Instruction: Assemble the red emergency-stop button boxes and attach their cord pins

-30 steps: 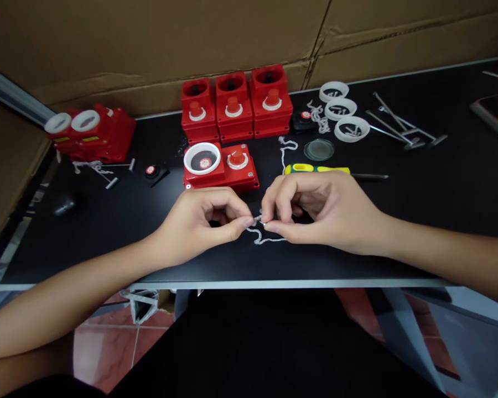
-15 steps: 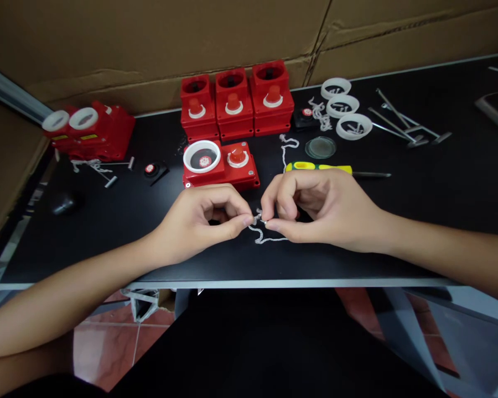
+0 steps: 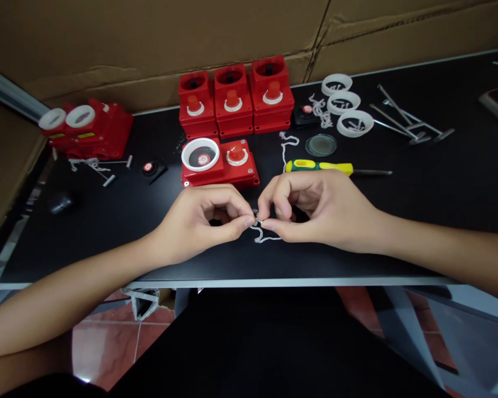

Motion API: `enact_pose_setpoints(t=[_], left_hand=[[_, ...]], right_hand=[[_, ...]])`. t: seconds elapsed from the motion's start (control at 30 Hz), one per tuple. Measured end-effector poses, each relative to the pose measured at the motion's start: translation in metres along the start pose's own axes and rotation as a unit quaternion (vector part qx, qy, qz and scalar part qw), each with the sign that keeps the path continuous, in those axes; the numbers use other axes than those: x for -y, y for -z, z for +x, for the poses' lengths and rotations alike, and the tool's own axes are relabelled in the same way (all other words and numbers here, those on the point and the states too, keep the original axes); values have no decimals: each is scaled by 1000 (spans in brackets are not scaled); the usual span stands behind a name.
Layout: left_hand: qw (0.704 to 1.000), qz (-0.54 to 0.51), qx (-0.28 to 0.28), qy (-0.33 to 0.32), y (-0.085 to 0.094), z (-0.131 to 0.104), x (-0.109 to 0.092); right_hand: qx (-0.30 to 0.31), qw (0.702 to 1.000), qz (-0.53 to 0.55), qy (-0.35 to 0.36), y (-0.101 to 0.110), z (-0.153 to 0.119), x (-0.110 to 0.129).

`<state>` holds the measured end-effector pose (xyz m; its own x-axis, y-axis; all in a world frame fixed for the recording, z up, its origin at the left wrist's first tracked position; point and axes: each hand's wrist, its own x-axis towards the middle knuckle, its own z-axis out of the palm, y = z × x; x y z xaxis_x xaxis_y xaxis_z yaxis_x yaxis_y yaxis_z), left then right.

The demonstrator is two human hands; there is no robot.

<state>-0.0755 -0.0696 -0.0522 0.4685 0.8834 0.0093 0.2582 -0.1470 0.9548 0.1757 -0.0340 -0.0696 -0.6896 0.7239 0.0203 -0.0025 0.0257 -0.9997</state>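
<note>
Thin white braided cord (image 3: 269,239): on the black flat-topped table (image 3: 216,265), close to the front edge, worked part lifted between both hands. Left hand (image 3: 186,221) pinched thumb to index, gripping the cord. Right hand (image 3: 336,213) pinched likewise on a tiny silvery piece (image 3: 260,222) at its thumb tip; too small to say what it is or whether it's joined to the cord.

Changed over the last second: fingertip gap narrowed, right tips now almost meeting the left. Rest of the table same, bar slight camera shift. My read: fine two-hand work at that spot, mid-step, both grips committed.

Orientation: cord is limp, no single long axis. Near stretch sags from the left grip, kinks, then runs rightward roughly parallel to the front edge and under the right hand. A white stretch shows beyond that hand, by the left end of the yellow-and-green-handled metal screwdriver (image 3: 336,167), runs away from the person, loops right and hooks back left at its tip. Probably same cord; crossing hidden. Direction of worked part: can't tell, fingers cover it. Red boxy unit with white ring (image 3: 221,166) sits just beyond the left hand.
</note>
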Motion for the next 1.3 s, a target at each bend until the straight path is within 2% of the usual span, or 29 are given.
enact_pose_setpoints(t=[0.23, 0.63, 1.0, 1.3], left_hand=[[1000, -10, -5, -3, 0, 0, -1], [1000, -3, -1, -11, 1, 0, 0], [1000, 7, -1, -11, 0, 0, 1], [998, 28, -2, -56, 2, 0, 6]], right_hand=[[-7, 1000, 5, -20, -1, -1, 2], [-3, 1000, 17, 10, -2, -1, 3], [-10, 999, 24, -19, -1, -1, 1], [-20, 999, 34, -13, 1, -3, 1]])
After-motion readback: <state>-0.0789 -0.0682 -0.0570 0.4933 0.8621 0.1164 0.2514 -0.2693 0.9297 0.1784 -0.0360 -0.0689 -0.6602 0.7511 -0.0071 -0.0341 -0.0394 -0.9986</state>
